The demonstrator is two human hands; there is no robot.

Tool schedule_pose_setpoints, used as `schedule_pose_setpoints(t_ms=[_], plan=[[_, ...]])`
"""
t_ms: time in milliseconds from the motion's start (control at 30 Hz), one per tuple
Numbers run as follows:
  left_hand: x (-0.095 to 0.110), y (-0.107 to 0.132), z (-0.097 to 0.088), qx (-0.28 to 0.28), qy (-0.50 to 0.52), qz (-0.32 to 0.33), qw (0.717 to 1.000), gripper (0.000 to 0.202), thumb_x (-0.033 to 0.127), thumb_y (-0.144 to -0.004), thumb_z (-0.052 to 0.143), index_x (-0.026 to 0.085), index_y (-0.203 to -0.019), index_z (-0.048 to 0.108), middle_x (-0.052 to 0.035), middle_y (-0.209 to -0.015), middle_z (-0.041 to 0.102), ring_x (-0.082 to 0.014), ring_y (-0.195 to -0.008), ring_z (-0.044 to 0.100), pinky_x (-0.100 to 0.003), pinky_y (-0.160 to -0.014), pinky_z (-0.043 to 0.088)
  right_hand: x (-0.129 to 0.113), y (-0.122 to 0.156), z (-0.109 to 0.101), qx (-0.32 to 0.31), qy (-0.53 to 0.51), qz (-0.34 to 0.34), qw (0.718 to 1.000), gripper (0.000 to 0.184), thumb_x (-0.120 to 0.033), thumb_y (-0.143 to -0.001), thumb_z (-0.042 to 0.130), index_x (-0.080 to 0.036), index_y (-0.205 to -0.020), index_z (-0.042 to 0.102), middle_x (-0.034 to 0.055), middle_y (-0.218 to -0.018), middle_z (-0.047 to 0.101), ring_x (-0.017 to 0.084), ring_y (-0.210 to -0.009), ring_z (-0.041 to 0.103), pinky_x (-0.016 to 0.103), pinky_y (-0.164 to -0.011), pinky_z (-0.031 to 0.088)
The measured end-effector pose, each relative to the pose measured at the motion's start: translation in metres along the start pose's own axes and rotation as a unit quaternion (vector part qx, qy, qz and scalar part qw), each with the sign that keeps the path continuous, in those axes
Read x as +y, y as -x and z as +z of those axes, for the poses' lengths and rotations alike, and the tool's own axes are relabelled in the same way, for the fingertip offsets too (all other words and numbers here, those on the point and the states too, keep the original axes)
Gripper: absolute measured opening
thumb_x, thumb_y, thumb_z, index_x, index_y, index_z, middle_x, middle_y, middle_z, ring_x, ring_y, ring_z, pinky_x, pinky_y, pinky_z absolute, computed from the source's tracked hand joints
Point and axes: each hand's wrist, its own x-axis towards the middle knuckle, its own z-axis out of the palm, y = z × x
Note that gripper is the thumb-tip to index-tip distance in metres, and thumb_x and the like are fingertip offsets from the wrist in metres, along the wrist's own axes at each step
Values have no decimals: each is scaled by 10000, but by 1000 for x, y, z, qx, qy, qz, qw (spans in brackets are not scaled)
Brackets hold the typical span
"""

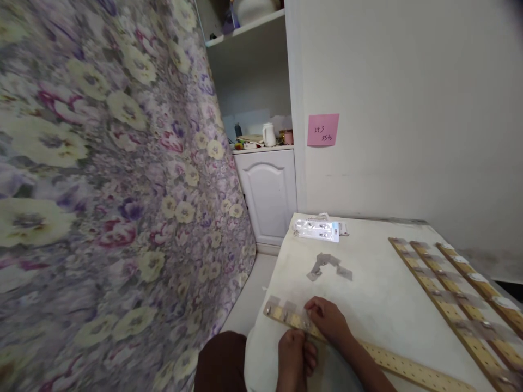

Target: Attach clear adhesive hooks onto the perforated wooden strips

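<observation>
A pale wooden strip with rows of holes (408, 366) lies across the near part of the white table. Toward its left end, small see-through plastic pieces with shiny metal bits (285, 314) are set along it. My right hand (329, 321) reaches over the strip, thumb and fingertips pinched on one small clear plastic piece (306, 321). At the strip's near edge, just below that piece, is my left hand (292, 351), its fingers curled. What those fingers hold, if anything, is hidden. Beyond the hands lie several loose greyish plastic pieces (322, 260), some with metal bits.
On the white table (368, 261), a clear package (316, 230) lies at the far edge. Several wooden strips (445, 277) bearing similar pieces lie along the right side. A flowered curtain (122, 190) hangs at left, beside a white cabinet (267, 196). A pink note (322, 129) is on the wall.
</observation>
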Motion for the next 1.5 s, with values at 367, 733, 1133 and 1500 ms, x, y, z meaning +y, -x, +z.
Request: schedule_pose_setpoints(t_ms=[367,733,1133,1500], plan=[[0,-2,3,1,-8,2,1000,231,420,-684,476,199,-637,428,46,-403,525,-33,-262,352,-167,-319,125,2,1,1,18,-2,-1,1000,207,-273,-741,473,-242,-844,650,-10,-761,664,151,-733,599,234,-671,398],[2,0,5,7,-21,6,1000,253,436,-714,444,201,-622,426,45,-393,517,-37,-263,344,-169,-314,128,3,2,2,21,2,9,1000,209,-275,-732,472,-255,-852,642,-22,-743,654,151,-733,595,233,-656,387],[3,1,6,13,-31,14,999,292,462,-698,454,198,-575,442,43,-380,501,-39,-256,340,-176,-317,131,4,1,4,34,12,9,999,206,-263,-740,471,-264,-870,631,-23,-781,662,147,-758,593,234,-662,374],[4,2,7,22,-31,12,999,268,439,-693,473,196,-582,449,35,-388,525,-47,-255,363,-176,-316,151,2,2,2,26,12,16,999,178,-278,-747,493,-254,-858,630,-24,-763,650,144,-750,591,230,-659,380]])
